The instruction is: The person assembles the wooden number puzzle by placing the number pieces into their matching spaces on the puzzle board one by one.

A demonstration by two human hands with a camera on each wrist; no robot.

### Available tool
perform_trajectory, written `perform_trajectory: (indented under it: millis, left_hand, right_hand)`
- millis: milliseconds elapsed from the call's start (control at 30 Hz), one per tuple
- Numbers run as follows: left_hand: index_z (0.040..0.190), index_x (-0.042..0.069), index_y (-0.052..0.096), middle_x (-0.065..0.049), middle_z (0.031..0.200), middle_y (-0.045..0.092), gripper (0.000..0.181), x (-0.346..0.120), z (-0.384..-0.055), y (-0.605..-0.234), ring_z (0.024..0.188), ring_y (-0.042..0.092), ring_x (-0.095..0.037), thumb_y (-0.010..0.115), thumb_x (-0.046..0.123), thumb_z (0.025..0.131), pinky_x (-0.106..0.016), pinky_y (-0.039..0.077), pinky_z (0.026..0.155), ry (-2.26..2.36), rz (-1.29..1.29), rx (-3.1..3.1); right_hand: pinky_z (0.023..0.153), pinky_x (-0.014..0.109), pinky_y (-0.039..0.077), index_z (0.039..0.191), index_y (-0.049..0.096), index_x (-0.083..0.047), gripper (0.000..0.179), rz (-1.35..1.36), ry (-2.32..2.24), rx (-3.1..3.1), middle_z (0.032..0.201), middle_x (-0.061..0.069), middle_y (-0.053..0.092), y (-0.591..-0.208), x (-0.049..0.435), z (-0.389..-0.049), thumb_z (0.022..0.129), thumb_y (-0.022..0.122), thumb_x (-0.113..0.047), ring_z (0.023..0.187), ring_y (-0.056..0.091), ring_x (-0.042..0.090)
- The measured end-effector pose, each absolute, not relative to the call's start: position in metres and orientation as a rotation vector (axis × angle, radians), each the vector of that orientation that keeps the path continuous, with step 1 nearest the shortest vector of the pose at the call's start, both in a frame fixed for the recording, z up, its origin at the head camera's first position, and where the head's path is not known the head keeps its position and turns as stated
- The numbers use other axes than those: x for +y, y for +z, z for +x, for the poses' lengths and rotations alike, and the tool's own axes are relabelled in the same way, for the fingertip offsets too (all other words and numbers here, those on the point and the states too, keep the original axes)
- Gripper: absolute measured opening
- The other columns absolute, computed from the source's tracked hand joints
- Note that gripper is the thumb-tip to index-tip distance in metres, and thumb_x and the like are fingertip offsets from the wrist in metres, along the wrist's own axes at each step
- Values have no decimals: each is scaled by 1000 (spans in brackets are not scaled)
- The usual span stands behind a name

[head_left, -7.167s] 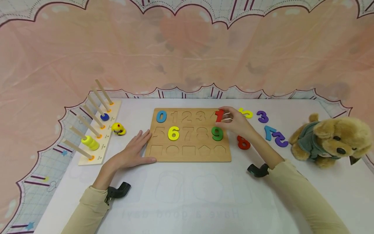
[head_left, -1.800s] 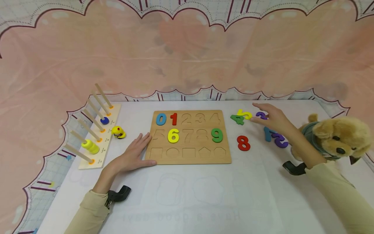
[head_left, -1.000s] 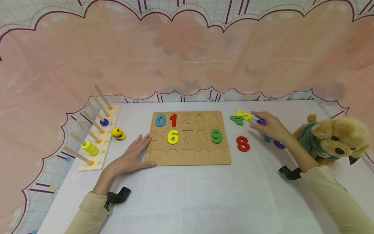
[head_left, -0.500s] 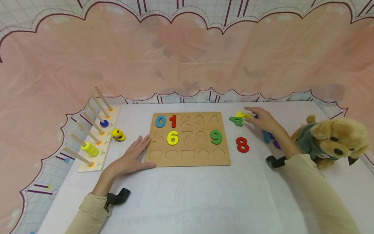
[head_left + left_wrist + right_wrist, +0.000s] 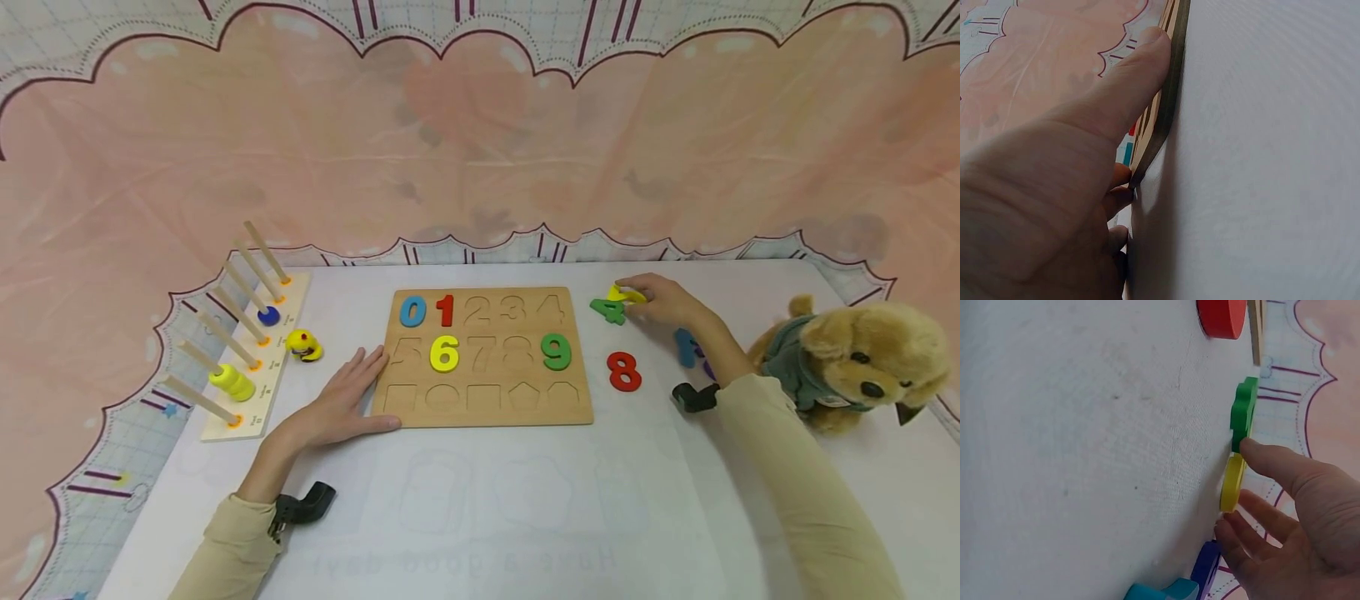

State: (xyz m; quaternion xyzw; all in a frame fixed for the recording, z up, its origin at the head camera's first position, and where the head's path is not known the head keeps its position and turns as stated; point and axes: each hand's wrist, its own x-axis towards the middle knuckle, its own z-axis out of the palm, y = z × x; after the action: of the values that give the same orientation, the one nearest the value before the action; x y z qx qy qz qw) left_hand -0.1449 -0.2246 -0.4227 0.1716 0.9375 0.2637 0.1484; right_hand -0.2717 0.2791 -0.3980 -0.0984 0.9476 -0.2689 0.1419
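The left hand (image 5: 341,400) lies with fingers spread at the left edge of a wooden number puzzle board (image 5: 491,408). Its thumb (image 5: 1147,56) runs along the board's front edge in the left wrist view. A blue 0 (image 5: 412,311), red 1 (image 5: 445,310), yellow 6 (image 5: 444,354) and green 9 (image 5: 556,352) sit in the board. Right of it, the right hand (image 5: 663,302) pinches a yellow number piece (image 5: 1232,481), thumb at one end and fingers at the other. Next to the yellow piece lies a green 4 (image 5: 609,312).
A red 8 (image 5: 624,372) lies right of the board. Blue (image 5: 685,347) and purple (image 5: 1205,569) number pieces lie partly behind the right arm. A plush dog (image 5: 855,367) sits at right. At left stand a peg rack (image 5: 262,375) and a small yellow toy (image 5: 303,344).
Since the oldest frame, the red 1 has come into the board's top row and the green 4 shows beside the yellow piece. Lately the right hand moved left from the purple 3 onto the yellow piece.
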Motion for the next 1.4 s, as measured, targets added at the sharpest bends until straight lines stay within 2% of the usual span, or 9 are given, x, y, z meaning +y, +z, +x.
perform_trajectory:
  millis: [533,800,1400]
  left_hand:
    - [155,7,17,-16,164,9,104,-225,-145,-424,151,-2,-42,72,53,80,-66,4,118,754,493,2698]
    - [155,7,18,-15,164,10,104,-225,-146,-423,151,-1,-42,72,53,80,-67,5,117,760,495,2701]
    - [156,8,18,-14,165,9,104,-225,-146,-424,151,-2,-41,72,54,80,-67,5,117,759,496,2700]
  right_hand:
    - [111,64,32,147,40,-8,58,-243,-737,2719,152,27,32,-398,278,-272,94,61,-19,138,32,48]
    - [113,62,29,146,41,-5,58,-282,-681,2746,149,28,35,-399,279,-275,93,62,-15,138,31,47]
    - [108,60,38,142,46,-3,54,-313,-648,2791,144,29,40,-402,281,-276,93,63,-15,129,40,46]
